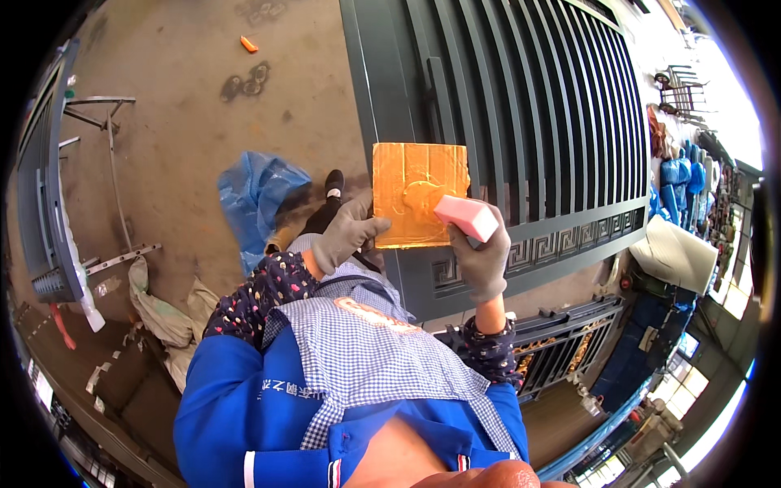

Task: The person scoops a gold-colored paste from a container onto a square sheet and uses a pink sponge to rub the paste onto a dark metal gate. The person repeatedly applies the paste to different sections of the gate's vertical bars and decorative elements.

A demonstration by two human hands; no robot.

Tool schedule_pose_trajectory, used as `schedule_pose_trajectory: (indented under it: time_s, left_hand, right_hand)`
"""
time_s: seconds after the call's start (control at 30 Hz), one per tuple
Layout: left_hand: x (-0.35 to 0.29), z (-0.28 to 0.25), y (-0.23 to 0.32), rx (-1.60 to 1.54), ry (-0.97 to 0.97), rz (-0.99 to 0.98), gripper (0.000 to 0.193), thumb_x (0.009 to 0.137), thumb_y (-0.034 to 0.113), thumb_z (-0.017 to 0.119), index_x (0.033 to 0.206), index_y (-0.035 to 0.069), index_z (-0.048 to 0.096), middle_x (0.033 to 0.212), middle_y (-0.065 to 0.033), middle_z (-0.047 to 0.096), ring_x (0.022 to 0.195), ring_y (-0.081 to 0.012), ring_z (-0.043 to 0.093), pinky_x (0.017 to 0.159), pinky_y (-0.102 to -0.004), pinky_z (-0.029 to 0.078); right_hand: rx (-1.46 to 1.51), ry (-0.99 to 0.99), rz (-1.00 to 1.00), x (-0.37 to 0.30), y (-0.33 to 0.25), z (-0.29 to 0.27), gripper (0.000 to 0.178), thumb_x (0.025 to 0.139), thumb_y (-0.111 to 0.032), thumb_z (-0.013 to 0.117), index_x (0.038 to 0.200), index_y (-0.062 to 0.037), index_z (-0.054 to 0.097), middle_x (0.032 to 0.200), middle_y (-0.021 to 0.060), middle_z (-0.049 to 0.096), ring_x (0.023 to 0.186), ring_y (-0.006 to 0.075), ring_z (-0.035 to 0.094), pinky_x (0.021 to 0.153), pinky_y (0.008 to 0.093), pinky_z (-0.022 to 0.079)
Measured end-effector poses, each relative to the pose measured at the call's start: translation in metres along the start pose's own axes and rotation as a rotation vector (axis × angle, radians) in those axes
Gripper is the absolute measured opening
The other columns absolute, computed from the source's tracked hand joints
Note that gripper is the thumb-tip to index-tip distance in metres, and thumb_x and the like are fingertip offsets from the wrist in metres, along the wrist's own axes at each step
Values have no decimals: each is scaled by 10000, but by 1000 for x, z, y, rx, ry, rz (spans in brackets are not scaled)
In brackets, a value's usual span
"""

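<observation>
My left hand [350,232], in a grey glove, grips the left edge of a square of cardboard [390,175] coated in gold-orange paint. A thicker wet pool of that paint [421,198] lies at its middle. In my gloved right hand [486,264] is a pink sponge block [468,216], pinched between thumb and fingers. One end of the sponge is over the cardboard's right side, near the paint; whether it touches cannot be told. Beneath and beyond both hands lies a dark grey metal gate panel [407,106] with long slats and a key-pattern border [541,254].
A blue plastic sheet [252,195] lies on the floor to the left, with pale sacks [163,305] nearer me. Another dark panel [49,187] and a metal stand [114,171] are at far left. Black railings [569,333] with gold ornaments lie at right, before stacked goods.
</observation>
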State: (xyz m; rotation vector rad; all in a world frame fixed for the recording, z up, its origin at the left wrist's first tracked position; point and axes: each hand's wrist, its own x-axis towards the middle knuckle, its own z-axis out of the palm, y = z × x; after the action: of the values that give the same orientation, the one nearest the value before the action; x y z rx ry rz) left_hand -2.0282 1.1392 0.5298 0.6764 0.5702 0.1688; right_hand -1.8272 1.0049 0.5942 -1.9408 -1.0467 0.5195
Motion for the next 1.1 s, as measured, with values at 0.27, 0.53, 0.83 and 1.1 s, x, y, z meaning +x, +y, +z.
schedule_pose_trajectory:
  time_s: [0.27, 0.53, 0.83, 1.1]
  left_hand:
    - [25, -16, 25, 0, -34, -22, 537, 938, 211, 673, 1427, 67, 503, 1001, 62, 657, 616, 8, 424, 529, -165, 328]
    - [40, -37, 25, 2, 46, -10, 411, 958, 129, 607, 1349, 22, 535, 1061, 5, 689, 568, 12, 507, 495, -140, 408]
    - [40, -101, 28, -68, 198, 80, 548, 919, 168, 699, 1411, 21, 508, 1137, 3, 690, 621, 31, 516, 518, -118, 412]
    - [27, -117, 44, -99, 385, 157, 535, 903, 164, 700, 1390, 23, 530, 1121, -8, 712, 573, 41, 501, 501, -106, 401]
  right_hand:
    - [-361, -54, -63, 31, -23, 5, 339, 796, -107, 775, 1101, -59, 635, 1055, 147, 665, 908, 356, 680, 763, 393, 555]
    - [-89, -132, 97, 62, -21, 12, 349, 806, -39, 775, 1131, -17, 649, 1073, 119, 692, 952, 258, 696, 828, 341, 551]
    - [337, -183, 188, 184, 55, 16, 406, 841, -5, 770, 1221, 5, 626, 1115, 67, 693, 1033, 150, 661, 911, 296, 541]
    - [-84, -344, -49, 310, 113, 61, 367, 836, -73, 799, 1180, -80, 669, 1053, 31, 719, 990, 126, 683, 897, 281, 552]
